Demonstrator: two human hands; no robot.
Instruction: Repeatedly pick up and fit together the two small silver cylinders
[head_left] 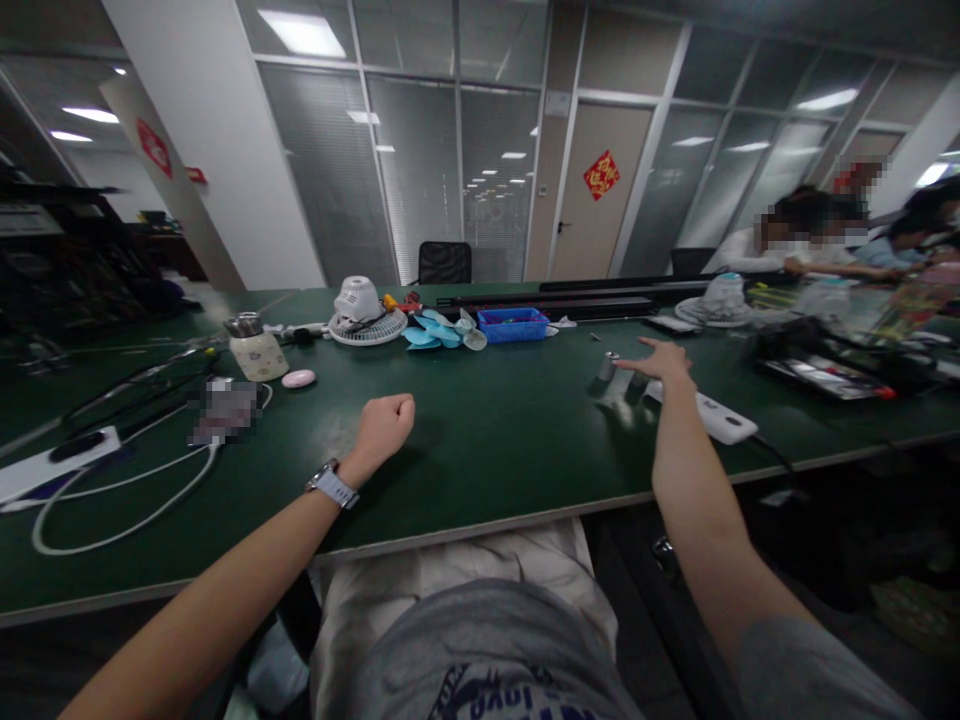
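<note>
My left hand (384, 425) is closed in a fist over the green table, a watch (332, 486) on its wrist. Its inner side is hidden, so I cannot tell whether anything is in it. Over to the right, my right hand (664, 362) has its fingers spread. Its fingertips reach toward a short silver cylinder (607, 366) standing upright on the table. A second, darker cylinder (639, 380) is close under that hand, partly covered by it. Whether the fingers touch either one cannot be made out.
A white power strip (724, 418) lies beside my right forearm. Along the back are a blue basket (513, 325), light-blue fan blades (435, 331), a white fan (360, 312) and long black bars (555, 305). A cream jar (257, 355), pink oval object (298, 379) and cables occupy the left. People sit far right.
</note>
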